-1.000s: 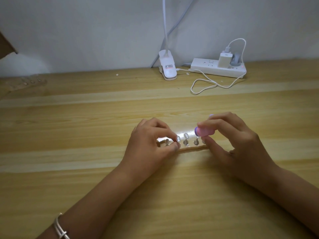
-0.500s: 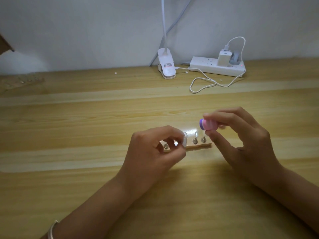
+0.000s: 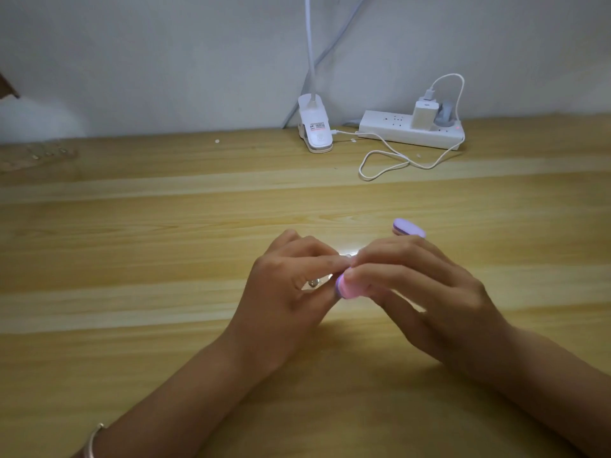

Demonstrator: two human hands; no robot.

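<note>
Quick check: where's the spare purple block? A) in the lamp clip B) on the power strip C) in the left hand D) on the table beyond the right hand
D: the spare purple block lies on the table just beyond the right hand, which grips the pink block; the left hand pinches a small clear piece.
</note>
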